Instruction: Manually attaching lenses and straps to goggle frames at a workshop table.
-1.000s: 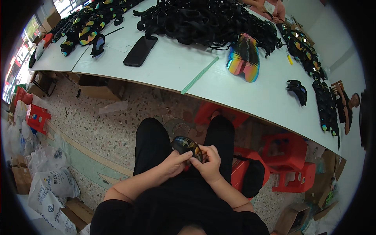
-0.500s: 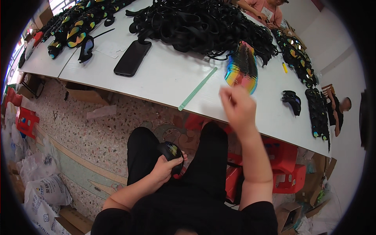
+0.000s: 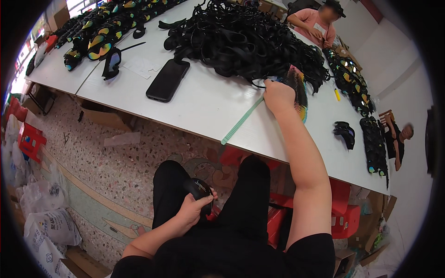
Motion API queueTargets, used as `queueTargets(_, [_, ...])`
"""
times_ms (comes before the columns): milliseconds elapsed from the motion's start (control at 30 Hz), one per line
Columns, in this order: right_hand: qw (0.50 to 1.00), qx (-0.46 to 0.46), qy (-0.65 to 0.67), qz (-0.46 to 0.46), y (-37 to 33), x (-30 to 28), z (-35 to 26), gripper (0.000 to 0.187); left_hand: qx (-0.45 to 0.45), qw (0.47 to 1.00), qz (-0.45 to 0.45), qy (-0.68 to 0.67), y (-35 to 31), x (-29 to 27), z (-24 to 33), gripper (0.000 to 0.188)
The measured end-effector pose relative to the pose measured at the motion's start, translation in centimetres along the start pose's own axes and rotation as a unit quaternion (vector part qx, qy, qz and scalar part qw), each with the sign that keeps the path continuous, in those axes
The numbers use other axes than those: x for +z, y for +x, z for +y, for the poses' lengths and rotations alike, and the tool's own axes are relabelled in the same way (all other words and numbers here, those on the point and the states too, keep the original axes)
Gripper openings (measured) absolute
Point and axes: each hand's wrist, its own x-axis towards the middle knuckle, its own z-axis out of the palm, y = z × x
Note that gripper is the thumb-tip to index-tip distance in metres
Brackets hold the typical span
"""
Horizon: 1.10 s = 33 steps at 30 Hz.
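Right hand stretches far forward over the worktop, fingers closing on the rainbow-lensed goggles beside the black strap heap, while left hand clasps dark goggles in the lap.

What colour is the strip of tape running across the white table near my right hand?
Pale green tape strip, seen in the head view.

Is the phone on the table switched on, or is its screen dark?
Dark. The phone lies flat on the white table, its upper face plain black with no glow; whether that face is the screen, cannot tell.
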Motion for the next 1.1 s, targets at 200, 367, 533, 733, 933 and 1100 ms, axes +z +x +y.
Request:
queueTargets(200, [0.994,-0.059,-0.073,0.047,-0.1,0.6,1.1,0.019,0.007,1.0,-0.005,0.002,-1.0,0.9,-0.3,0.028])
queueTargets(367, [0.941,-0.075,0.05,0.325,-2.9,-1.5,2.1,0.016,0.024,1.0,-0.006,-0.004,-1.4,0.5,-0.5,0.03])
queueTargets(533, [0.848,-0.235,0.29,0.376,-12.6,-5.6,0.4,0.036,0.067,0.992,-0.093,-0.048,-1.3,0.6,2.3,0.036])
queueTargets(733, [0.831,-0.376,0.351,0.211,-26.8,-5.5,-5.1,0.03,0.046,0.962,-0.262,-0.065,-2.4,3.9,5.9,0.05])
queueTargets(933, [0.843,-0.284,0.425,0.168,-32.0,-3.4,-5.8,0.036,0.028,0.979,-0.202,0.024,-1.9,5.9,3.5,0.028])
queueTargets(1100, [0.796,0.135,0.582,0.093,-35.2,-2.1,-7.1,0.043,0.019,0.963,-0.261,-0.071,-1.5,6.9,2.1,0.031])
